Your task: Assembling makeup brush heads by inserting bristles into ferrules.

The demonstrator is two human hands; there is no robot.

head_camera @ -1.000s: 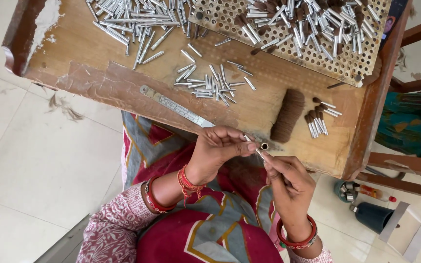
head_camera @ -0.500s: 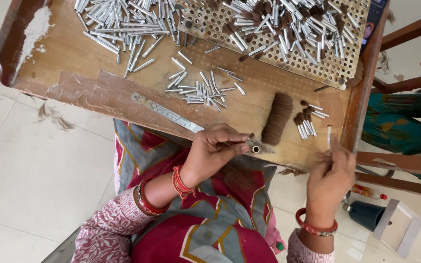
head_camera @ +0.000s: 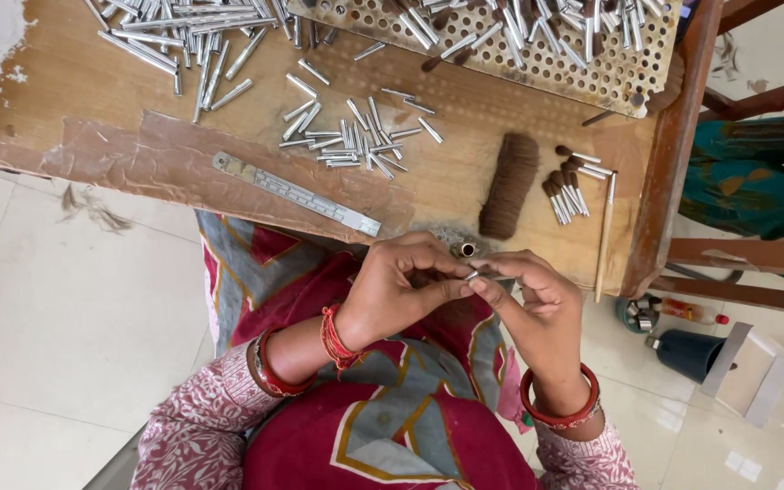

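From the head camera I see my left hand (head_camera: 401,289) and right hand (head_camera: 521,292) meeting just below the near edge of the wooden table (head_camera: 74,118), over my lap. The fingertips of both hands touch, pinched together on 1 small metal tube (head_camera: 471,274) that sits between them; the left thumb and forefinger close on it from one side, the right fingers from the other. Another short tube (head_camera: 466,249) stands on the table edge just above the hands.

Near that, a bundle of dark brown bristle (head_camera: 510,184) lies on the table, with a small cluster of finished brush tips (head_camera: 569,186) to its right and a thin wooden stick (head_camera: 604,234) beside them. A steel ruler (head_camera: 297,193) lies slanted to the left of the hands. A loose heap of tubes (head_camera: 356,136) sits mid-table, a bigger pile (head_camera: 183,36) at the far left, and a perforated board (head_camera: 537,45) full of tubes at the far edge.
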